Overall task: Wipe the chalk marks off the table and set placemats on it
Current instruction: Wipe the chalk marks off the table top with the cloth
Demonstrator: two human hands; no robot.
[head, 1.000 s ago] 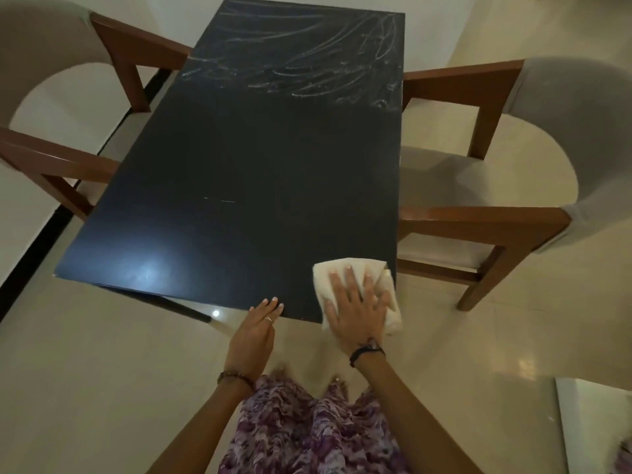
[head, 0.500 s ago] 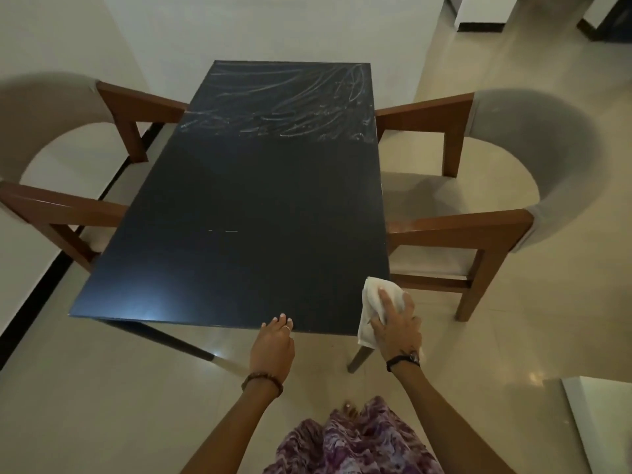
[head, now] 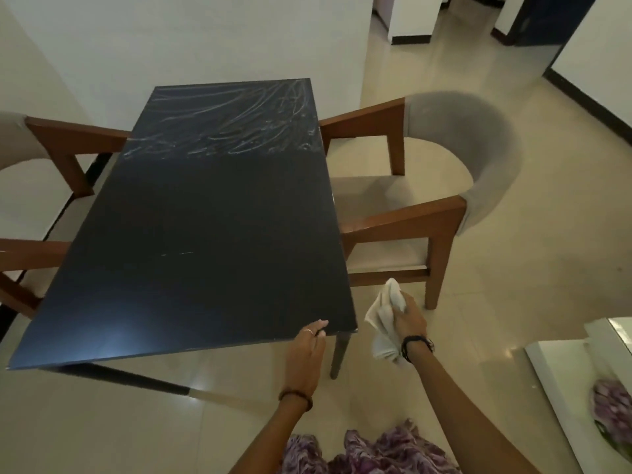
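Right grip [head: 408,318]: fingers curled tight round a bunched white cloth [head: 383,319], held in the air just off the near right corner of the bench [head: 212,241], touching nothing else. Left grip [head: 307,347]: fingers loosely extended, tips resting on the bench's near edge, holding nothing. Chalk marks [head: 225,121]: scribbles across the far end; one short faint streak [head: 178,253] mid-surface; near part dark and clean. Placemats: none in view. Chairs [head: 437,200]: one each side, tucked close. Risks, as judged: the far marks call for a long reach, so leaning may shift the bench; a bunched cloth may smear chalk, not lift it; the mid streak is easily missed.
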